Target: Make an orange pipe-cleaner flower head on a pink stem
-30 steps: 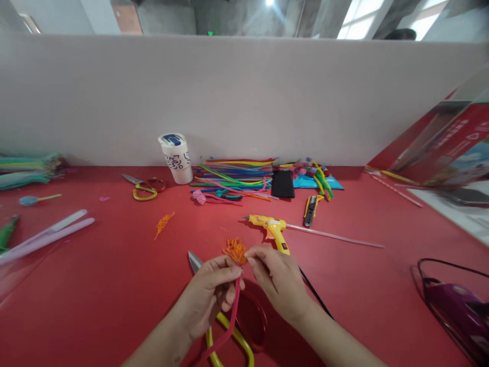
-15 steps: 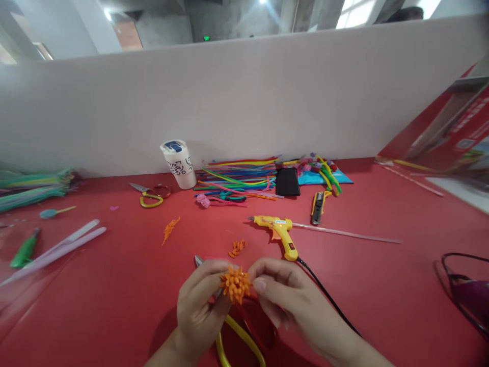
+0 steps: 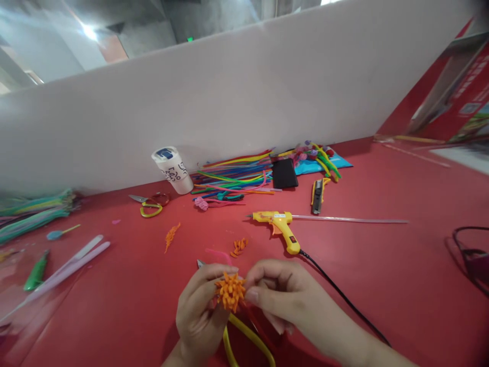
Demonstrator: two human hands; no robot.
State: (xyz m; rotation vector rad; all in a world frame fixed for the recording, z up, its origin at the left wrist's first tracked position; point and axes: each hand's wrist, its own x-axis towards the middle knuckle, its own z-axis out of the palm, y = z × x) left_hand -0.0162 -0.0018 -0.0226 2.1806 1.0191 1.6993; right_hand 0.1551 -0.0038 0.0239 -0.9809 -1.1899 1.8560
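Head view: our left hand (image 3: 199, 308) curls snugly behind the orange flower (image 3: 231, 291), seemingly steadying it above the scissors (image 3: 250, 331), our right hand (image 3: 290, 293) half-pinched at its edge, grip unclear.

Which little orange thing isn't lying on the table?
The round, spiky orange bloom in the left hand; the loose orange heap and the thin orange strand lie on the red table.
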